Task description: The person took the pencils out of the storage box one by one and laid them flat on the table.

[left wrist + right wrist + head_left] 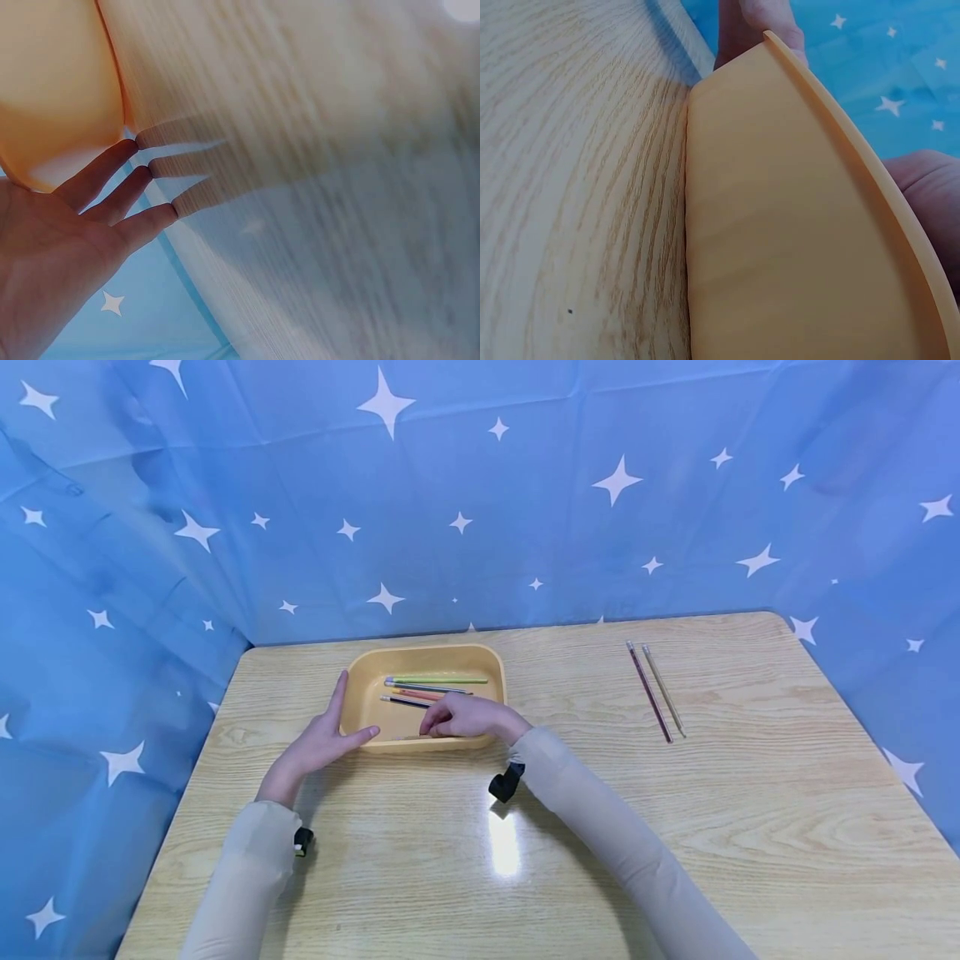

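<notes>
A shallow yellow-orange plastic tray stands toward the back left of the table, several pencils lying inside it. My left hand is at the tray's left end, fingers and thumb spread, the thumb over the front rim. In the left wrist view, the straight fingers reach along the outside of the tray. My right hand dips into the tray from the front right, its curled fingertips pinching a thin pencil close to the front wall. The right wrist view mostly shows that outer wall, which hides the fingertips.
Two more pencils, one dark red and one gold, lie side by side on the wooden table to the right. A blue cloth with white stars hangs behind the table and at its sides.
</notes>
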`<state>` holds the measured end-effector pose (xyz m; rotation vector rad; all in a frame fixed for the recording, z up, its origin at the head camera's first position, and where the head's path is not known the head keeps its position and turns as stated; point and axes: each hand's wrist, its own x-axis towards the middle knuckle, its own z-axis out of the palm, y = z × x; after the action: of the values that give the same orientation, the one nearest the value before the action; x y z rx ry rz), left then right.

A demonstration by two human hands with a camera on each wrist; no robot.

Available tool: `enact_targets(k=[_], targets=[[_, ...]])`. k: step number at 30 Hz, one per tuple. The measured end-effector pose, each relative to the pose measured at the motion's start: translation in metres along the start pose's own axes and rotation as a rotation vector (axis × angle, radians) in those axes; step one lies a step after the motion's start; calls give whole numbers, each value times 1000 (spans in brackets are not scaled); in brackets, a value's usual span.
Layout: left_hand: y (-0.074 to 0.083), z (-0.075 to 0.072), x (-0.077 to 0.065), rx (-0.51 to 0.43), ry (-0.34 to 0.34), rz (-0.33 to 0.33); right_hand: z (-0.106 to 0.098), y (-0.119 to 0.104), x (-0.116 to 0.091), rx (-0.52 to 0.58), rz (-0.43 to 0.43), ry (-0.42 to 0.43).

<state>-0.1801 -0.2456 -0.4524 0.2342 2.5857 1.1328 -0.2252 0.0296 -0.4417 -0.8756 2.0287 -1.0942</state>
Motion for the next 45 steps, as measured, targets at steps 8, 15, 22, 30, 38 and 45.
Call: enact_targets(k=[8, 15, 22, 30, 38, 45], targets=[[0, 0, 0, 6, 1, -10, 0, 0, -1, 65, -11, 96], [0, -1, -1, 19, 6, -5, -1, 1, -3, 153, -39, 175], [0, -1, -1, 18, 9, -1, 0, 1, -3, 219, -48, 252], [1, 0, -1, 6, 0, 1, -1, 1, -4, 249, -40, 337], [1, 0, 0, 6, -2, 6, -1, -5, -8, 302, -48, 406], [0, -1, 0, 7, -3, -6, -4, -9, -14, 321, -56, 468]])
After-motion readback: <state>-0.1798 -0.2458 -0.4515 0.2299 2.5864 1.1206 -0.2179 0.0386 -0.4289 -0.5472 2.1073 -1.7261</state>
